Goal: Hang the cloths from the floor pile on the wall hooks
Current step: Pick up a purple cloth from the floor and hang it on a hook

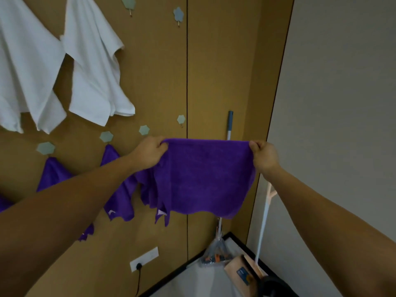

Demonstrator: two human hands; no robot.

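**Spreading a purple cloth ahead of the free hook**

Stretching across the wooden wall (214, 71), the scene is taken here from its biggest parts down, with places given from the purple cloth (203, 179) held in the middle. Up and to its left hang two white cloths (94, 67); directly to its left, lower on the wall, several more purple cloths (120, 200) already hang from hooks. A mop handle (229, 123) stands behind the held cloth, rising just above its top edge. Just above that edge, a little left of centre, is a hexagonal hook (181, 120) with nothing on it; two more bare hooks (178, 15) sit far above. The floor pile is out of view.

Both forearms reach forward and up, elbows low. The left hand (150, 153) is pinched closed on the cloth's upper left corner, and the right hand (264, 156) is clamped on the upper right corner, so the top edge runs taut and level between them while the rest drops flat.

To do this well, I judge the nearest bare hook the natural target. One corner should be lifted to it, the fabric bunched so the small prong catches a good fold, not a thin edge. The far corner is best let go only once the cloth sits firmly, since it could slip off so short a prong.
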